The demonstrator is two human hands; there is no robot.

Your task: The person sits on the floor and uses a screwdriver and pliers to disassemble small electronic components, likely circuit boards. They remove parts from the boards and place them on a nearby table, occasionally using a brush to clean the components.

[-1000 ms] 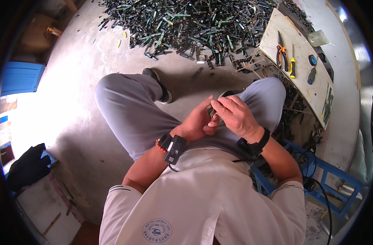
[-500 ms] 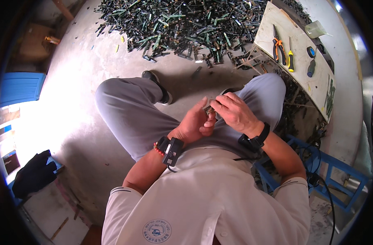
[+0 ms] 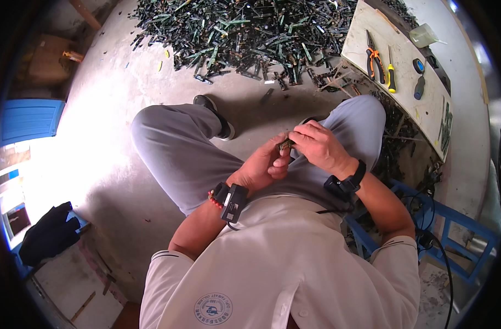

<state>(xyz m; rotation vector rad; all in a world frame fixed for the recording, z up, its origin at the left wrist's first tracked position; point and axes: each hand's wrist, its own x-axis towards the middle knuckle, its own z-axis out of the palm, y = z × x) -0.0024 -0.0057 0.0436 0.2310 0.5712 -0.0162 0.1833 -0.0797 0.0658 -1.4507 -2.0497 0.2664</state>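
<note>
Over my lap, my left hand is closed, thumb and fingers pinching a small dark piece with brownish, circuit-board-like patches. My right hand meets it from the other side, its thumb and forefinger pressed together at the piece's upper end. Fingers cover much of the piece, so its exact kind does not show. A large heap of dark green and black strip-like parts spreads over the floor beyond my feet.
On a pale board at the right lie orange-handled pliers, a yellow-handled screwdriver, a dark-handled tool, a round black-and-blue item and several green strips. A cup stands behind. Blue frame with cables lies right.
The small piece has been turned and lifted slightly between my fingers, and my right fingertips have come closer against it. The whole view has shifted slightly.
</note>
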